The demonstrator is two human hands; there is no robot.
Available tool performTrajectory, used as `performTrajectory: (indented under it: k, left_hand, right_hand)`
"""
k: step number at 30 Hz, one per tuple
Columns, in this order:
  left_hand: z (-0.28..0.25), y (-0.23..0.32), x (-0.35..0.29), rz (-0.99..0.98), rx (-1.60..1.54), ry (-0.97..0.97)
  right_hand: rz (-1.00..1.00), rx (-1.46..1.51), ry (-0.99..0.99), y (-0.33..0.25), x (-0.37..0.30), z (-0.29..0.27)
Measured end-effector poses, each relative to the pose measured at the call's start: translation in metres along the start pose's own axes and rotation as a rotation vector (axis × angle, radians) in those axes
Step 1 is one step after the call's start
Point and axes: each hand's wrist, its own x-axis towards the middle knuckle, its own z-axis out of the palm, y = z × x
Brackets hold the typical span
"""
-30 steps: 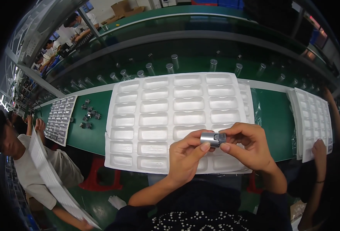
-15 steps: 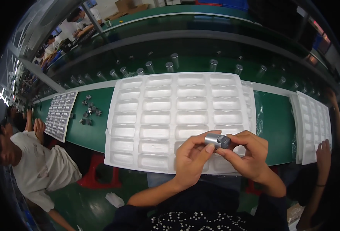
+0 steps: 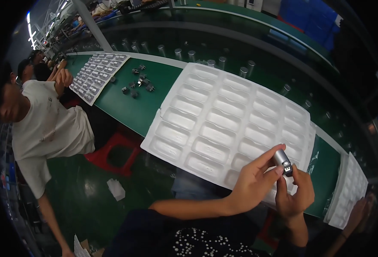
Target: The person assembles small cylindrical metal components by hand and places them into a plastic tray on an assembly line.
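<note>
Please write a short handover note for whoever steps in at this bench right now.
Left hand: fingers pinch the small grey metal part from the left.
Right hand: fingers grip the same part from below, at its dark end.
The part is held above the near right corner of the white moulded tray on the green bench.
Done: no tray pocket visibly holds a part.
Left: the held part is not yet set down; a few small dark parts lie loose on the bench beyond the tray's left edge.
</note>
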Motion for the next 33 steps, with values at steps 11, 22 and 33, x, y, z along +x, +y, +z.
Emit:
performTrajectory:
  k: [11, 22, 33]
  left_hand:
    - [-0.003, -0.008, -0.002, -0.046, -0.259, 0.067]
    - [-0.004, -0.010, 0.003, -0.213, -0.306, 0.068]
    - [-0.006, -0.017, 0.004, -0.009, -0.022, 0.007]
  right_hand:
    - [-0.048, -0.021, -0.007, 0.000, 0.004, 0.002]
    - [-0.109, -0.056, -0.012, 0.010, 0.007, 0.002]
    - [-0.198, -0.059, 0.036, 0.011, 0.006, -0.002]
